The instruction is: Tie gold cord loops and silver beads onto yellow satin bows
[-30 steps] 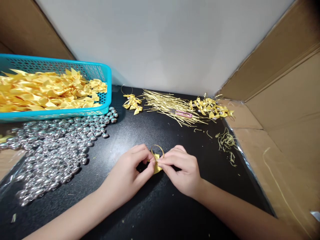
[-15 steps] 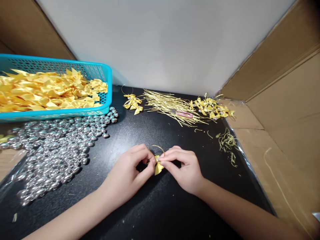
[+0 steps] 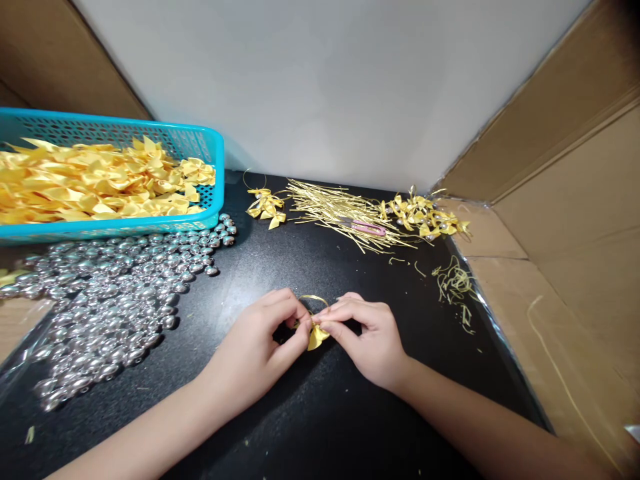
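Note:
Between my two hands, low over the black table, is a yellow ribbon bow (image 3: 317,338) with a loop of gold cord (image 3: 314,298) arching up behind it. My left hand (image 3: 270,333) is closed, thumb and forefinger pinching the bow's left side. From the right, my right hand (image 3: 367,333) pinches the bow and the cord near it with thumb and fingertips. The fingers hide the middle of the bow, where any knot or bead cannot be made out.
A blue basket (image 3: 220,173) of yellow bows stands at the back left, silver beads (image 3: 120,293) spread before it. Cut gold cords (image 3: 325,207) lie at the back with pink-handled snips (image 3: 369,228), between beaded bows (image 3: 267,208) and a larger pile (image 3: 430,217). Cord scraps (image 3: 453,280) lie right.
The bow has tilted slightly between my fingers, and the cord loop has shifted a little left and flattened. Both hands stay nearly in place.

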Action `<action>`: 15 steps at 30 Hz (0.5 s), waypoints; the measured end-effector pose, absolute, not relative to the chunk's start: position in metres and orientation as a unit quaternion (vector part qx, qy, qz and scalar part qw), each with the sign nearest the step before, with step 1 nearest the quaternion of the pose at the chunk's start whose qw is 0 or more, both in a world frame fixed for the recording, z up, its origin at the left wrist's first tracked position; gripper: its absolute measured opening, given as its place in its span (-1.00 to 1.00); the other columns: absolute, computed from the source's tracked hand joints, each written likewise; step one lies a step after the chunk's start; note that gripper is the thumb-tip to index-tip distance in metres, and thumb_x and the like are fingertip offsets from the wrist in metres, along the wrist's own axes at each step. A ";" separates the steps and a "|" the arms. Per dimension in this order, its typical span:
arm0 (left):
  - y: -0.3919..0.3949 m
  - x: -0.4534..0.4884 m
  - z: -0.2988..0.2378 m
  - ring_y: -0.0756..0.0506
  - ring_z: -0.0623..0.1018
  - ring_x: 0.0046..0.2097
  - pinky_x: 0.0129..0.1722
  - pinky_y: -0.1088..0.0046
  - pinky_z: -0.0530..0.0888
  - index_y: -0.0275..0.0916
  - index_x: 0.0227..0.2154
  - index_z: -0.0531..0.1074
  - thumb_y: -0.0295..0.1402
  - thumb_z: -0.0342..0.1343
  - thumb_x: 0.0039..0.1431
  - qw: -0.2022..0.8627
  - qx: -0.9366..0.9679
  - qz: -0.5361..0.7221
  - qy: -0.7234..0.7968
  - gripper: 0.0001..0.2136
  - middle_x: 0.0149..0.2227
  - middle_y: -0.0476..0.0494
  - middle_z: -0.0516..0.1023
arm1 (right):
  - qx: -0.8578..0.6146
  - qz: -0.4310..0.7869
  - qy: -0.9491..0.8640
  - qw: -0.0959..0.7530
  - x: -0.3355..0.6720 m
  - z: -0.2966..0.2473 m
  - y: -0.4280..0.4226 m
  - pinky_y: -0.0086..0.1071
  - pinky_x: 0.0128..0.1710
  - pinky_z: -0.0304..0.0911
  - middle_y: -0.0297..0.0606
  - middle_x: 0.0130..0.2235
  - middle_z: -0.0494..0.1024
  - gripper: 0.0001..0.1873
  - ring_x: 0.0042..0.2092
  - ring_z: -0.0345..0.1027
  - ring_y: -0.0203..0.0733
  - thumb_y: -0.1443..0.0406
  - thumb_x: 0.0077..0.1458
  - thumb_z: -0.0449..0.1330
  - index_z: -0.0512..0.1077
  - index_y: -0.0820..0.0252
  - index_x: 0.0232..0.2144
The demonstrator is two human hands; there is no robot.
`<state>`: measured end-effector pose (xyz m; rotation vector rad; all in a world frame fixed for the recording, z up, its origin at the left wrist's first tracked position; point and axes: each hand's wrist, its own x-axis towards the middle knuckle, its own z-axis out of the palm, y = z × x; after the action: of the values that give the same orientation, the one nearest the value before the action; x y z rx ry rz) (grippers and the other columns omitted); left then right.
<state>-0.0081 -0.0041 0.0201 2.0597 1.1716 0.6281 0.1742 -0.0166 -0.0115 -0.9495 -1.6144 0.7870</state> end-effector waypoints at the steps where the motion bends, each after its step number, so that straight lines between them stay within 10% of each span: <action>1: -0.004 -0.008 0.020 -0.03 0.41 -0.43 -0.44 0.47 0.30 -0.25 -0.53 0.38 -0.42 -0.02 0.23 0.337 0.791 0.240 0.450 -0.78 -0.51 -0.01 0.37 | -0.397 0.328 -0.677 0.526 0.174 -0.012 -0.017 -0.25 -0.23 0.38 -0.25 -0.39 0.70 -0.86 -0.36 0.58 -0.18 0.44 0.08 0.29 0.55 0.12 -0.45; 15: -0.004 -0.007 0.016 -0.02 0.37 -0.44 -0.45 0.48 0.30 -0.23 -0.57 0.31 -0.37 -0.01 0.23 0.350 0.777 0.246 0.463 -0.76 -0.53 0.01 0.33 | -0.388 0.278 -0.700 0.531 0.173 -0.013 -0.020 -0.28 -0.23 0.34 -0.26 -0.39 0.70 -0.85 -0.37 0.60 -0.21 0.49 0.09 0.27 0.55 0.15 -0.40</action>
<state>-0.0066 -0.0039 0.0163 2.0117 1.1993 0.6368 0.1725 -0.0198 -0.0126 -0.9263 -1.6706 0.6630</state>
